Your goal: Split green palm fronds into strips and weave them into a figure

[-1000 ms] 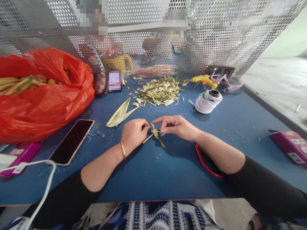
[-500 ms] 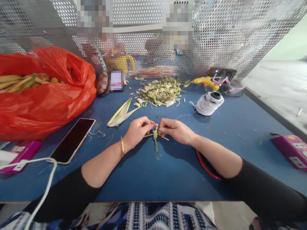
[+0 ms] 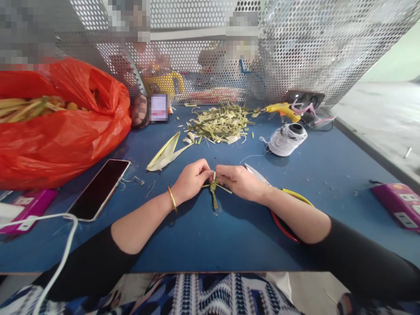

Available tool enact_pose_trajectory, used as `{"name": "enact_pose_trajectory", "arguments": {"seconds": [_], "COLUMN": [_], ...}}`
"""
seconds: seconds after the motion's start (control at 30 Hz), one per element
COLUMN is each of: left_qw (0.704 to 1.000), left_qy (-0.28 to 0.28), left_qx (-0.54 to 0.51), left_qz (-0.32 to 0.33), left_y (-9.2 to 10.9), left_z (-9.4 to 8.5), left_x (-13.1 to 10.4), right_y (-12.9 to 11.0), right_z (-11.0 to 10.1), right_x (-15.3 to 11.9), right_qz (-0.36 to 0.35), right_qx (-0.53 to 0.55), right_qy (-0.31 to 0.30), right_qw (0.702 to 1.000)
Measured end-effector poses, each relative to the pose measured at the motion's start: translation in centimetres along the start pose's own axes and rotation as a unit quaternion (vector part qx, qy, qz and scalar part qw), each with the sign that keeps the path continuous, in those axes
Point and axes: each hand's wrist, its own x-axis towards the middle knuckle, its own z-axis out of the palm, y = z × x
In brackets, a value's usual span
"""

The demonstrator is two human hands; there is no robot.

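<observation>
Between my fingertips is a small figure woven from green-yellow leaf strips [image 3: 214, 188], with strips sticking out to both sides and a tail pointing toward me. My left hand [image 3: 193, 178], a gold bangle at its wrist, pinches the figure's top from the left. From the right, my right hand [image 3: 241, 181] closes its thumb and fingers on the same top end; the exact grip is partly hidden. Under my right wrist lie scissors [image 3: 257, 174], their blades showing beyond it and red-and-yellow handles around the forearm. A pale husk leaf [image 3: 166, 153] rests beyond my left hand.
Leaf scraps [image 3: 219, 124] are heaped at the back, beside a yellow glue gun [image 3: 282, 111] and glasses [image 3: 311, 114]. A white thread spool [image 3: 287, 140] stands nearer. Leftward are a phone [image 3: 100, 189] and red bag [image 3: 62, 135]; a purple power strip [image 3: 398, 203] is right.
My right hand has turned flatter, its fingers stretching farther over the figure's top. The scissor blades now show beyond my wrist. The view has shifted slightly.
</observation>
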Motion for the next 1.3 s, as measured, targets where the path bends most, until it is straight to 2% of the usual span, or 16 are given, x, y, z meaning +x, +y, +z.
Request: {"name": "enact_pose_trajectory", "arguments": {"seconds": [0.5, 0.73, 0.93, 1.07, 1.3], "left_qw": [0.998, 0.997, 0.996, 0.986, 0.966], "left_qy": [-0.008, -0.005, -0.014, -0.009, -0.010], "left_qx": [0.056, 0.077, -0.062, -0.126, -0.194], "left_qz": [-0.016, -0.002, -0.057, -0.108, -0.170], "left_y": [0.1, 0.1, 0.4, 0.7, 0.6], "left_z": [0.0, 0.0, -0.2, -0.2, -0.2], "left_x": [0.0, -0.1, -0.1, 0.0, 0.1], "right_y": [0.0, 0.1, 1.2, 2.1, 1.8], "right_z": [-0.1, -0.2, 0.0, 0.2, 0.1], "right_x": [0.0, -0.1, 0.4, 0.8, 0.6], "right_qz": [-0.010, -0.008, 0.042, 0.035, 0.002], "right_qx": [-0.020, -0.007, 0.144, 0.234, 0.180], "right_qy": [-0.019, -0.026, -0.001, 0.027, 0.074], "right_qw": [1.000, 1.000, 0.989, 0.971, 0.981]}}
